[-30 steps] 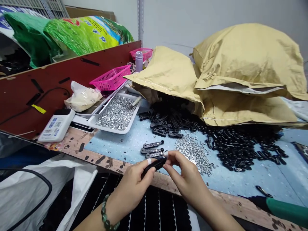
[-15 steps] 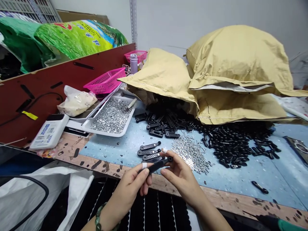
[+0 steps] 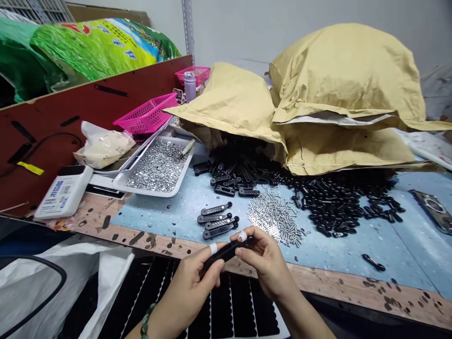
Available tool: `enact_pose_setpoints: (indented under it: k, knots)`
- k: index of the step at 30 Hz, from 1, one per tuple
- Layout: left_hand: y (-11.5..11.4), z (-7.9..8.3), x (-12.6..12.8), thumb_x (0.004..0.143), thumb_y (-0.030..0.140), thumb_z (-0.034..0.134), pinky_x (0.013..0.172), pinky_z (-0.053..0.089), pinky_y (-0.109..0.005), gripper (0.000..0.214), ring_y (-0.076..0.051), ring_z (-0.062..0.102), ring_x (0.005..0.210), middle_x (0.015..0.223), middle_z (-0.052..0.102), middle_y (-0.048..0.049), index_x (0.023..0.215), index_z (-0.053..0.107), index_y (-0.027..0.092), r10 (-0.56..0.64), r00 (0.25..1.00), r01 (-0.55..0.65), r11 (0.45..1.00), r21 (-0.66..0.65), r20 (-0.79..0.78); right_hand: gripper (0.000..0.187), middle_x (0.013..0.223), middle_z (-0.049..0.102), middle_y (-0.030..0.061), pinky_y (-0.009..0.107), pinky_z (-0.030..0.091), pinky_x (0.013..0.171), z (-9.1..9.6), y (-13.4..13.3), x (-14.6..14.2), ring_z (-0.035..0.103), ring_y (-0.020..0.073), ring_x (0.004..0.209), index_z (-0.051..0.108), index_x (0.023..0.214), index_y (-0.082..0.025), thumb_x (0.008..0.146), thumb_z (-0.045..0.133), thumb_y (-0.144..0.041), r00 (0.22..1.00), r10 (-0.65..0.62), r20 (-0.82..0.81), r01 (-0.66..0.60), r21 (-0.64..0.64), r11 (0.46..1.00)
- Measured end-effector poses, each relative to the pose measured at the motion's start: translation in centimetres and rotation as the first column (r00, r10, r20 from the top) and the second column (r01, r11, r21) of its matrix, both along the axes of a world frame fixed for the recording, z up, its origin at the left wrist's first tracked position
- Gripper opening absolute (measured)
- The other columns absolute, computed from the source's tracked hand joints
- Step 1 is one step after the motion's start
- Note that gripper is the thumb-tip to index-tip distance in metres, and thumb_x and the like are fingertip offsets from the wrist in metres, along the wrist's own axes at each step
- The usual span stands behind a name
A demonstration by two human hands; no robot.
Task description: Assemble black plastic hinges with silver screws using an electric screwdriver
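My left hand (image 3: 194, 278) and my right hand (image 3: 263, 263) both pinch one long black plastic part (image 3: 226, 252) just in front of the table's wooden front edge. White tape wraps a fingertip on each hand. Several finished black parts (image 3: 217, 220) lie in a short row on the blue mat just beyond my fingers. To their right is a heap of small silver pins (image 3: 275, 217). A large spill of black parts (image 3: 318, 195) spreads out from under the tan sacks.
Tan paper sacks (image 3: 318, 99) fill the back right. A white tray of silver washers (image 3: 158, 165), pink baskets (image 3: 146, 113), a white box (image 3: 61, 193) and a plastic bag (image 3: 102, 146) sit at the left by a red board (image 3: 70, 113). White sack (image 3: 70, 282) lower left.
Both hands have dropped a little toward me with the black part still held between them. The view has shifted to the right and up.
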State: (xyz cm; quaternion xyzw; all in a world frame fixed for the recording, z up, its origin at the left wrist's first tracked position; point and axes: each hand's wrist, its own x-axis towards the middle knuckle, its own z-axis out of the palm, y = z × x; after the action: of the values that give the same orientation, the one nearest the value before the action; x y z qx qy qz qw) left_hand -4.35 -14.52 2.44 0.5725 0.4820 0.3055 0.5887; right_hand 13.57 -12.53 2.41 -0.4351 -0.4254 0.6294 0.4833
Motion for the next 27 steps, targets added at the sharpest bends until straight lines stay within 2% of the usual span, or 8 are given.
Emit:
enact_pose_setpoints:
  k: [6,8,10,15,19,21,24,27]
  knots:
    - [0.3,-0.3,0.2,0.092,0.041,0.048,0.054,0.041,-0.023,0.04,-0.012,0.053,0.057,0.073,0.058,-0.002,0.117,0.059,0.012,0.004,0.981,0.036,0.979,-0.203,0.196,0.021,0.073,0.058,-0.0006,0.026,0.042,0.068,-0.9,-0.4,0.4,0.053,0.0132,0.071,0.06,0.077,-0.019,0.086,0.061,-0.039,0.994,-0.002,0.111,0.004,-0.02,1.0]
    - [0.4,-0.5,0.2,0.092,0.04,0.047,0.054,0.041,-0.023,0.037,-0.012,0.053,0.058,0.073,0.057,-0.0018,0.114,0.06,0.012,0.026,0.974,0.03,0.97,-0.24,0.226,0.024,0.076,0.057,0.0002,0.028,0.043,0.072,-0.9,-0.7,0.5,0.053,0.0145,0.075,0.059,0.081,-0.019,0.09,0.053,-0.041,0.987,0.041,0.157,-0.043,0.005,0.999]
    - [0.4,-0.7,0.3,0.093,0.037,0.046,0.056,0.041,-0.023,0.035,-0.012,0.052,0.059,0.073,0.056,-0.0011,0.114,0.059,0.012,0.046,0.978,0.006,0.97,-0.242,0.205,0.019,0.087,0.057,0.0008,0.029,0.045,0.076,-0.7,-1.1,0.4,0.056,0.016,0.081,0.057,0.09,-0.021,0.086,0.059,-0.039,0.986,0.084,0.143,-0.083,-0.014,0.996]
    - [-0.2,-0.3,0.9,0.095,0.037,0.043,0.069,0.043,-0.027,0.033,-0.016,0.053,0.07,0.076,0.056,-0.0005,0.121,0.054,0.019,-0.009,0.999,0.006,0.998,-0.056,-0.048,0.034,0.086,0.055,-0.003,0.027,0.047,0.068,-0.7,-1.7,-0.6,0.058,0.0136,0.073,0.047,0.091,-0.024,0.07,0.074,-0.025,0.996,0.054,0.066,-0.045,-0.124,0.991]
    - [-0.7,0.2,1.2,0.097,0.036,0.041,0.09,0.041,-0.032,0.032,-0.02,0.053,0.093,0.103,0.058,-0.0052,0.124,0.052,0.023,-0.058,0.988,0.075,0.99,0.117,-0.142,0.033,0.085,0.053,-0.0031,0.026,0.048,0.07,-1.7,-1.6,-0.8,0.056,0.0143,0.078,0.047,0.086,-0.023,0.07,0.075,-0.027,0.999,-0.034,-0.04,0.028,-0.145,0.989]
    - [-0.7,0.0,1.0,0.097,0.037,0.039,0.084,0.043,-0.03,0.032,-0.019,0.054,0.087,0.095,0.059,-0.0038,0.124,0.052,0.024,-0.083,0.985,0.099,0.99,0.101,-0.15,0.025,0.084,0.053,-0.0021,0.027,0.048,0.071,-2.2,-1.8,-0.3,0.055,0.0148,0.078,0.047,0.086,-0.023,0.077,0.069,-0.032,0.999,-0.015,-0.052,0.007,-0.152,0.988]
    - [-0.3,-0.8,0.6,0.097,0.039,0.039,0.067,0.045,-0.026,0.031,-0.016,0.053,0.067,0.077,0.056,0.0004,0.118,0.055,0.022,-0.14,0.982,0.139,0.99,-0.018,-0.13,0.013,0.09,0.051,0.0015,0.03,0.047,0.075,-2.8,-2.4,1.0,0.054,0.0168,0.085,0.05,0.091,-0.023,0.088,0.055,-0.034,0.987,0.081,0.138,-0.077,-0.029,0.997]
    - [0.2,-1.7,0.0,0.096,0.04,0.04,0.062,0.044,-0.025,0.032,-0.015,0.053,0.062,0.074,0.056,0.0016,0.117,0.051,0.02,-0.137,0.984,0.128,0.988,-0.081,-0.114,0.008,0.1,0.05,0.0047,0.031,0.045,0.079,-3.6,-2.5,2.2,0.051,0.0188,0.093,0.053,0.097,-0.023,0.09,0.053,-0.025,0.872,0.07,0.484,-0.181,0.186,0.966]
